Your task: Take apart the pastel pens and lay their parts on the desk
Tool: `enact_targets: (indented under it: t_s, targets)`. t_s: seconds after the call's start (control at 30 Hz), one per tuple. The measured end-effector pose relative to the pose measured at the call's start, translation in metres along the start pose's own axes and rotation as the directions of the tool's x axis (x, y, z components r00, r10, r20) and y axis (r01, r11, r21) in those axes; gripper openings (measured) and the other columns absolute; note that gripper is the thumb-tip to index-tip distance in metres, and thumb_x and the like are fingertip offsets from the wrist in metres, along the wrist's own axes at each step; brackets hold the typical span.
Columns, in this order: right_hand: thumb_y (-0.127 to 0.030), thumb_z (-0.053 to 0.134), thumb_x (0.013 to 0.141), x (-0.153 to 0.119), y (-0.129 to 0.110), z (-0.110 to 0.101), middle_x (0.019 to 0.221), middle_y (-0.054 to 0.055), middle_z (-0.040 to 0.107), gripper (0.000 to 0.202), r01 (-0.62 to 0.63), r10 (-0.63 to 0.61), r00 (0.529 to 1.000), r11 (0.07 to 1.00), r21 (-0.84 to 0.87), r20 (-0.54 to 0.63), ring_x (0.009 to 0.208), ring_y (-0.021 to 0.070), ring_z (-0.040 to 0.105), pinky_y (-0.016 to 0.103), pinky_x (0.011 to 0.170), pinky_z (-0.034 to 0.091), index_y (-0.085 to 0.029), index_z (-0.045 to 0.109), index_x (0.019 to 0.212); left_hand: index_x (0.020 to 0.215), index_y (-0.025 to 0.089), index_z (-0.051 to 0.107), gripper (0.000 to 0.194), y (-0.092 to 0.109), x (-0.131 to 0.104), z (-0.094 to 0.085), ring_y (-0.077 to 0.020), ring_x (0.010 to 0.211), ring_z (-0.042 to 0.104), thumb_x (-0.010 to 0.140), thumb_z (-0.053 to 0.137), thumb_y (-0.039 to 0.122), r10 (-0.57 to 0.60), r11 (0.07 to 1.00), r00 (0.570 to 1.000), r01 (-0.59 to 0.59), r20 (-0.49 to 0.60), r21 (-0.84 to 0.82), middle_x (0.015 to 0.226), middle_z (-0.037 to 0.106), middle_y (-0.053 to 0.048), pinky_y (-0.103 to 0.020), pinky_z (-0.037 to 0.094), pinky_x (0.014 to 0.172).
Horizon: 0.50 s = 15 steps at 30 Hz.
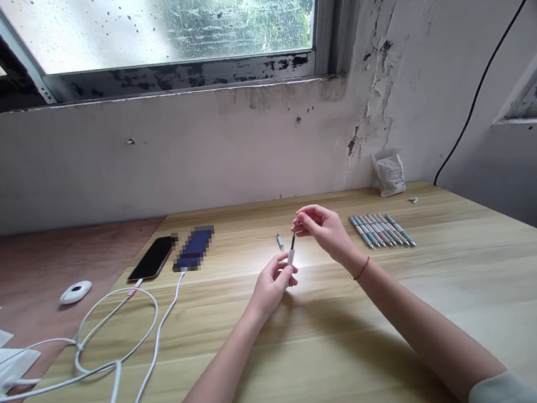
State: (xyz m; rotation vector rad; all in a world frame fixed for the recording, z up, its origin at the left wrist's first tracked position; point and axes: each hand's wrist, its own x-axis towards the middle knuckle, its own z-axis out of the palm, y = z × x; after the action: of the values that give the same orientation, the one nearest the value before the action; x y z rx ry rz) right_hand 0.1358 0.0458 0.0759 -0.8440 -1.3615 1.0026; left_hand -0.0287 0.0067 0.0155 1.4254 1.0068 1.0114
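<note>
My left hand (pixel 269 286) is closed around a white pen barrel (pixel 291 258), held tilted above the table. A thin dark pen refill (pixel 293 242) stands partly in the barrel's upper end. The fingertips of my right hand (pixel 325 231) pinch the refill's top, which they partly hide. Just beyond my left hand, a short blue-green pen piece (pixel 280 242) with a dark tip lies on the table. To the right of my right hand, several pens (pixel 381 230) in pale blue, grey and pinkish tones lie side by side in a slanted row.
On the left of the wooden table (pixel 354 319) lie a black phone (pixel 152 258) and a blurred dark blue device (pixel 194 248), both with white cables (pixel 155 337). A white oval gadget (pixel 76 292) sits farther left. A white packet (pixel 389 173) stands against the wall.
</note>
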Motion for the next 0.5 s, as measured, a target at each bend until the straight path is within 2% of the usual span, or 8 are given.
enact_targets:
  t_s: [0.33,0.4,0.5]
  targets:
    - [-0.048,0.06,0.078,-0.005,0.003,0.003,0.079,0.005,0.065,0.033,0.026,-0.019,0.997,0.994,-0.107,0.071,0.076,0.0185,0.066,0.033,0.065,0.057,-0.017,0.059,0.088,0.117,0.017,0.053,0.041,0.001,0.0,0.0,-0.0146,0.069,0.06,0.082,0.054,0.039,0.022,1.0,1.0,-0.022,-0.004,-0.005,0.088,0.062,-0.006,-0.029,0.046,0.07]
    - [-0.046,0.062,0.077,-0.005,0.007,0.004,0.082,0.006,0.066,0.034,0.036,-0.025,0.996,0.989,-0.141,0.08,0.077,0.0185,0.066,0.033,0.066,0.057,-0.017,0.058,0.096,0.118,0.018,0.052,0.042,0.002,0.0,-0.001,-0.0152,0.071,0.061,0.082,0.053,0.039,0.027,1.0,1.0,-0.027,-0.003,-0.015,0.091,0.061,-0.007,-0.03,0.046,0.072]
    - [-0.043,0.063,0.077,-0.002,0.016,0.004,0.088,0.006,0.068,0.052,0.027,-0.003,0.987,0.989,-0.147,0.162,0.079,0.0179,0.066,0.032,0.068,0.055,-0.019,0.045,0.12,0.12,0.018,0.05,0.042,0.003,0.001,-0.003,-0.0155,0.074,0.062,0.083,0.053,0.039,0.035,0.999,0.999,-0.037,-0.035,-0.034,0.094,0.061,-0.008,-0.03,0.046,0.073]
